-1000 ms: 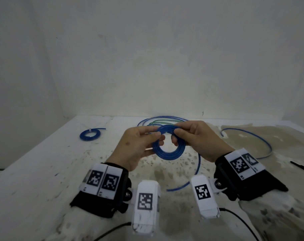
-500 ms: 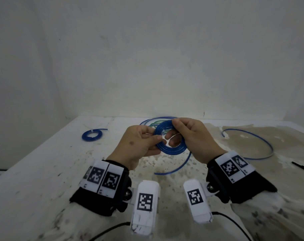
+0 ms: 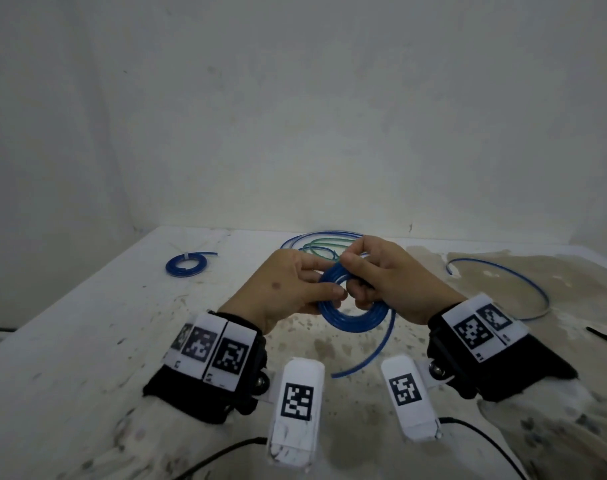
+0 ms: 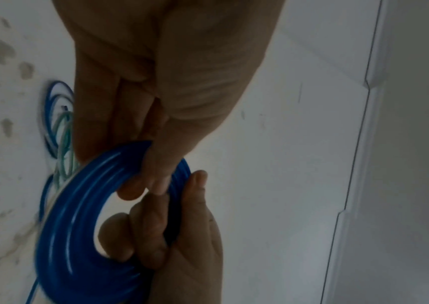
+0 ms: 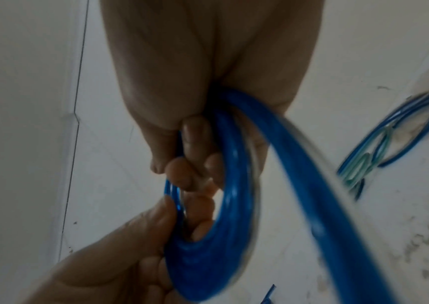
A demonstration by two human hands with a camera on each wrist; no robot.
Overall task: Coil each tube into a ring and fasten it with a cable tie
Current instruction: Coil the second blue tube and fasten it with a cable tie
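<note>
A blue tube wound into a small coil hangs above the table between both hands. My left hand pinches the coil's left side with thumb and fingers. My right hand grips its upper right part, fingers curled through the ring. A loose tail curves down from the coil toward me. The left wrist view shows the left hand on the coil, with the right hand below. In the right wrist view the right hand holds the coil and the left hand clamps it.
A tied blue coil lies at the back left. Loose blue and green tubes lie behind the hands. Another blue tube arcs across the stained right side, and a black strip lies near the right edge. Walls close the back and left.
The hands raised the coil, then lowered and turned it. The loose tail is shorter, with more tube on the coil. Both hands keep their hold.
</note>
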